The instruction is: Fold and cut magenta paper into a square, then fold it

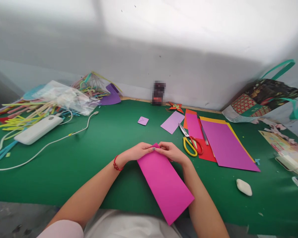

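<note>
Both my hands pinch the far end of a bright magenta sheet of paper (165,186), which slants toward me past the table's front edge. My left hand (140,151), with a red bracelet at the wrist, is closed on its far left part. On the right part of the same end, my right hand (170,152) is closed too, thumbs almost meeting. Fingers under the paper are hidden. Beyond my hands lie a small folded lilac paper square (143,121) and a lilac paper sheet (172,122). Scissors (190,142) with one yellow and one red handle lie to the right.
Purple paper (229,142) tops a stack at right, near a pen (204,135) and a white case (244,187). A patterned bag (253,102) stands behind. At left are a white power bank (38,130), its cable (57,142), and paper strips under a plastic bag (64,96).
</note>
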{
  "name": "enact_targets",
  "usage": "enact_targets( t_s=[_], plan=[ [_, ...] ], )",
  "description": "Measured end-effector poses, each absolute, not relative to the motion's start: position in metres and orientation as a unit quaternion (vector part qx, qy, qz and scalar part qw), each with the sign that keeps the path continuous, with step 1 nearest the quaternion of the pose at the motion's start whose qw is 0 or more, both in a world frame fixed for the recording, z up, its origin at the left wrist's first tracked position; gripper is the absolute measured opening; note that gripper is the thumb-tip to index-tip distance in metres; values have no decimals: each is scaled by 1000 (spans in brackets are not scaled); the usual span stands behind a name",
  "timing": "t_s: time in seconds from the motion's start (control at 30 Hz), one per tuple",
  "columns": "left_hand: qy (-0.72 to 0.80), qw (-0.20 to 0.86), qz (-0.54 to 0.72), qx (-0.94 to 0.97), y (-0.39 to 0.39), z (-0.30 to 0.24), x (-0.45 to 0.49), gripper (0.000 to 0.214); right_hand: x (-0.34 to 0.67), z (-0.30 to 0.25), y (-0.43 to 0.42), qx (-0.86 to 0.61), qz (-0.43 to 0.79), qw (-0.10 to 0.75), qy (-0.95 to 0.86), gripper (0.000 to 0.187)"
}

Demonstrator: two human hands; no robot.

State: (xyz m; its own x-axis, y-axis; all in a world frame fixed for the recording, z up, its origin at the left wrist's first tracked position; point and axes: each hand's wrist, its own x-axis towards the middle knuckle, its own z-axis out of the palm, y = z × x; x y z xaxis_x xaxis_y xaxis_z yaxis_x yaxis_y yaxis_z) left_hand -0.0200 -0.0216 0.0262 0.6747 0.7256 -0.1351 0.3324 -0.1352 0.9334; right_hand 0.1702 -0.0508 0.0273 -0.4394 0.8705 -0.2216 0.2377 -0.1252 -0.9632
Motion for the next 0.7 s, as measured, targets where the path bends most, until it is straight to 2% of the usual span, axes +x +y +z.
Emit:
enact_targets(
  t_s=[0.7],
  plan=[
    [341, 552, 111, 752, -17, 21, -23, 50, 169, 24, -49, -455, 576, 275, -620, 37]
  ],
)
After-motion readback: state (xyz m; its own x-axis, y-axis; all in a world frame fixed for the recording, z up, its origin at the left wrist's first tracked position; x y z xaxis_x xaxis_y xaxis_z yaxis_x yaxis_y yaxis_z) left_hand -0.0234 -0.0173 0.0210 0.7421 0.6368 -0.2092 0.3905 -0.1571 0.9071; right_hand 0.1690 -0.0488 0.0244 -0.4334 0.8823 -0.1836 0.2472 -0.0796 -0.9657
